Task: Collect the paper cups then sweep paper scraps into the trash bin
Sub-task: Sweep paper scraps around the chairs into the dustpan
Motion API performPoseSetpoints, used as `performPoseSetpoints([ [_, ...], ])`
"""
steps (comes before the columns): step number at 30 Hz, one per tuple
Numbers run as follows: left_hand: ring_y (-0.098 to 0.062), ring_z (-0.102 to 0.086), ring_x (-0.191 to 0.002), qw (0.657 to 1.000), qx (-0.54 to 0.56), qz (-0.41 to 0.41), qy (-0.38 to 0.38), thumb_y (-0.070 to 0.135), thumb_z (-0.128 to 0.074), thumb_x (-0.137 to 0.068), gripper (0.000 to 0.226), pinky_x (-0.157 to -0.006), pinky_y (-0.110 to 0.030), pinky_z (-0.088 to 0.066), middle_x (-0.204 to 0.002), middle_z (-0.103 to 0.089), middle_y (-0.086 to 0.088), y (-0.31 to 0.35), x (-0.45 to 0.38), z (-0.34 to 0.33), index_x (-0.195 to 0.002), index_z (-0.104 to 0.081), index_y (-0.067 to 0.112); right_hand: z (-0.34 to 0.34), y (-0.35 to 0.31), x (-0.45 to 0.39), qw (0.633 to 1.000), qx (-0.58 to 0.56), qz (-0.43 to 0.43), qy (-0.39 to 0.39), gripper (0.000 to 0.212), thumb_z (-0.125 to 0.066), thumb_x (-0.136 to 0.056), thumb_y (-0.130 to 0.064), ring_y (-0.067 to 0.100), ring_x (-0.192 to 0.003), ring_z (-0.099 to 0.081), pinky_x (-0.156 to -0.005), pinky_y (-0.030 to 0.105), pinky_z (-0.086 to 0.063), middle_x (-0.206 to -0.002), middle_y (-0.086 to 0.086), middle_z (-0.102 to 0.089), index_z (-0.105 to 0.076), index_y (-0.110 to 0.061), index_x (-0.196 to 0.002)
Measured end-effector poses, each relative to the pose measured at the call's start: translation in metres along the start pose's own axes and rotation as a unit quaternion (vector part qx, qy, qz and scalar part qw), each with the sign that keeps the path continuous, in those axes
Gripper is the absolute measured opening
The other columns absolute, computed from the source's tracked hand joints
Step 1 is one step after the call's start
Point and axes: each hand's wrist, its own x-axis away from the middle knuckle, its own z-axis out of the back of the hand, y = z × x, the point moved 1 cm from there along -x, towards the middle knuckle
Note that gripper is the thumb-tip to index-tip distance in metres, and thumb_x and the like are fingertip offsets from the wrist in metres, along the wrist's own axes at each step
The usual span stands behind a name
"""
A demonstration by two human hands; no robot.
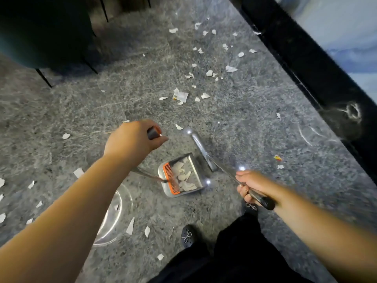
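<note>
My left hand (132, 139) grips the dark top end of the dustpan's long handle. The metal dustpan (196, 160) stands on the grey stone floor between my hands, with an orange comb (171, 180) along its rim and several white paper scraps (184, 178) inside. My right hand (253, 186) grips the broom's metal handle near its black end cap. The silver broom head (201, 150) rests on the floor beside the pan's far right side. More paper scraps (180, 96) lie scattered over the floor ahead and to the left. I see no paper cup or trash bin.
A dark teal seat on thin black legs (43, 77) stands at the upper left. A black base strip (306, 64) of a wall runs diagonally along the right. My dark shoes (187, 235) and trouser legs are at the bottom centre.
</note>
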Motion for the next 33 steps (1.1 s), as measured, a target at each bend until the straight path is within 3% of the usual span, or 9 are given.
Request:
performPoseSetpoints([
  [10,-0.014,-0.054,-0.065,0.993,0.010,-0.112,-0.032,0.060,-0.067,-0.080,0.023,-0.050,-0.022,-0.036,-0.066,-0.057,0.015,0.147,-0.057,-0.054,-0.086,-0.060,0.038,0.139,0.001,0.011,0.994,-0.088,0.020,0.066,0.041,-0.035,-0.104,-0.016,0.005,-0.030,-0.036,-0.033,0.013,-0.031,-0.055,0.004,-0.040,-0.034,-0.026,-0.144],
  [17,-0.019,-0.056,-0.069,0.982,-0.007,-0.181,-0.053,0.054,-0.068,-0.082,0.027,-0.050,-0.024,-0.037,-0.077,-0.064,0.007,0.279,-0.086,-0.106,-0.095,-0.064,0.031,0.262,-0.001,0.016,0.987,-0.127,0.027,0.094,0.030,-0.034,-0.104,-0.018,0.007,-0.032,-0.037,-0.034,0.015,-0.031,-0.048,0.001,-0.042,-0.043,-0.023,-0.133],
  [21,-0.019,-0.052,-0.066,0.980,-0.012,-0.193,-0.050,0.053,-0.067,-0.085,0.027,-0.048,-0.023,-0.027,-0.073,-0.060,0.005,0.353,-0.101,-0.144,-0.096,-0.064,0.028,0.339,-0.007,0.016,0.984,-0.134,0.009,0.115,0.021,-0.035,-0.104,-0.018,0.009,-0.032,-0.037,-0.035,0.017,-0.031,-0.046,0.001,-0.043,-0.045,-0.025,-0.122],
  [24,-0.027,-0.062,-0.077,0.979,-0.025,-0.193,-0.066,0.051,-0.066,-0.086,0.027,-0.055,-0.027,-0.033,-0.084,-0.068,-0.002,0.397,-0.112,-0.171,-0.098,-0.064,0.027,0.387,-0.012,0.013,0.982,-0.137,0.003,0.128,0.022,-0.036,-0.104,-0.016,0.010,-0.033,-0.039,-0.035,0.018,-0.032,-0.050,0.004,-0.045,-0.044,-0.025,-0.122],
  [27,-0.025,-0.061,-0.076,0.977,-0.040,-0.188,-0.088,0.052,-0.064,-0.087,0.028,-0.056,-0.028,-0.037,-0.083,-0.067,-0.001,0.435,-0.125,-0.195,-0.097,-0.063,0.026,0.428,-0.012,0.004,0.981,-0.135,0.001,0.140,0.025,-0.036,-0.103,-0.015,0.009,-0.031,-0.039,-0.036,0.017,-0.034,-0.056,0.005,-0.044,-0.043,-0.025,-0.125],
  [33,-0.026,-0.062,-0.077,0.973,-0.079,-0.186,-0.110,0.052,-0.062,-0.089,0.026,-0.056,-0.029,-0.040,-0.085,-0.068,-0.002,0.495,-0.151,-0.229,-0.097,-0.062,0.027,0.488,-0.012,-0.019,0.978,-0.158,-0.010,0.134,0.017,-0.034,-0.103,-0.017,0.012,-0.033,-0.036,-0.038,0.019,-0.033,-0.043,0.002,-0.043,-0.043,-0.024,-0.116],
])
